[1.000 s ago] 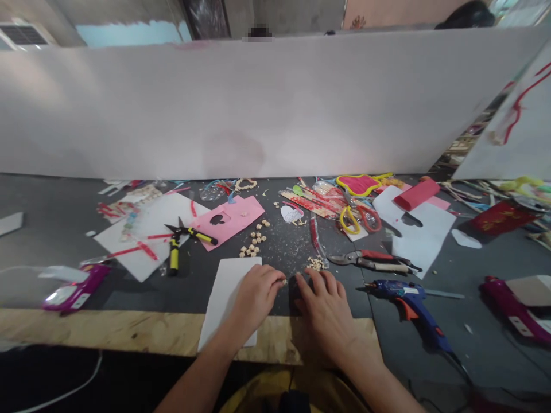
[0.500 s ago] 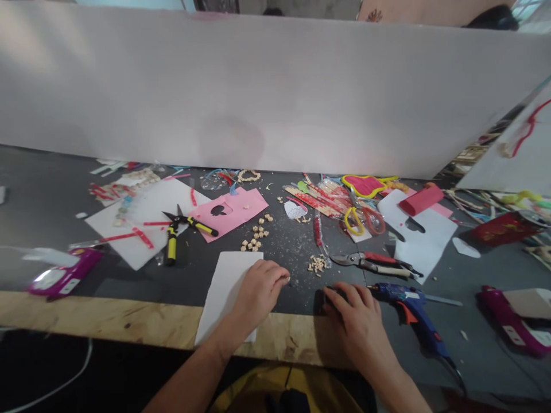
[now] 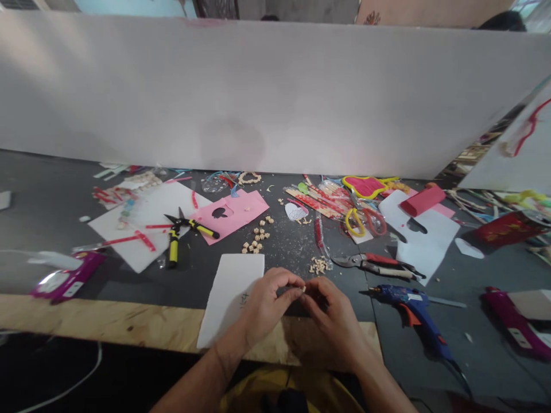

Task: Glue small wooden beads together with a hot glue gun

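At the left edge of the frame, a purple device (image 3: pixel 71 280) lies on the desk (image 3: pixel 142 287), with a white sheet (image 3: pixel 148 252) bearing red strips up and to its right. Yellow-handled pliers (image 3: pixel 173 249) rest against that sheet, next to a pink card (image 3: pixel 241 209) with a dark cut-out. In the lower centre, a white paper (image 3: pixel 224 287) lies partly under the left hand (image 3: pixel 267 301), and small tan cubes (image 3: pixel 261 234) are scattered above it. The left hand pinches a small pale piece (image 3: pixel 303 289), at the lower centre of the frame; the right hand (image 3: pixel 333 312) has its fingers curled, tips at the same piece, though whether they grip it I cannot tell. Just above sits a heap of tan bits (image 3: pixel 319 265); farther right lie red-handled pruners (image 3: pixel 379 261), a blue glue gun (image 3: pixel 426 324) and, upper right of it, a red can (image 3: pixel 505 229).
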Demonstrator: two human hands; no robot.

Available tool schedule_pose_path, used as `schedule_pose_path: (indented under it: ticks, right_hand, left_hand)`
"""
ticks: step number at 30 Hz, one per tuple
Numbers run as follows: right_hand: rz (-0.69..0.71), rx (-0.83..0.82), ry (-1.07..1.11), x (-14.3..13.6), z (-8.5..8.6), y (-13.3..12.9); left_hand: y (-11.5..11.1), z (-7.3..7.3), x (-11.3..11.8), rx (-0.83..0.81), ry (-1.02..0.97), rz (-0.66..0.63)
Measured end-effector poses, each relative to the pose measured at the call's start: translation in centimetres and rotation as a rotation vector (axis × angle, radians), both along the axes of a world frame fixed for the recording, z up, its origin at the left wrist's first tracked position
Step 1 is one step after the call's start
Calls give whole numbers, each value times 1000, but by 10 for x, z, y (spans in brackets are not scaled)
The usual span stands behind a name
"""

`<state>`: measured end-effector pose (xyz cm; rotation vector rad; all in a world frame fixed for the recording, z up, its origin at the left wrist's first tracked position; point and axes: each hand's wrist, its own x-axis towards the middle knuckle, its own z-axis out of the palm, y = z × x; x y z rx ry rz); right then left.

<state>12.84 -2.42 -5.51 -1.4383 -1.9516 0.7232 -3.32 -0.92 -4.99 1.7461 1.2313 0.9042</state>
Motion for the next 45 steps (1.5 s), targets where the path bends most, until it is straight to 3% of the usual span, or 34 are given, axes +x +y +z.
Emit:
schedule_pose_path:
  ticks: [10,18,22,28,32,45]
  right_hand:
    - [-114,110,-355,35,-12,-1]
    - [8,173,-605,9,-17,4]
    - [93,183,-622,-4,-15,3]
    - [75,189,-611,-13,-12,16]
    - [128,187,-589,-18,-10,11]
    - [30,128,-506,12,-20,-1]
  left_hand:
    - [6,-7,-12,25,51,89]
    - [2,-9,-20,25,83,96]
    - [1,-11,-24,34,62,117]
    - [2,-10,-27,39,74,137]
    - [1,-10,-28,45,73,140]
    - [1,-11,-20,28,100,93]
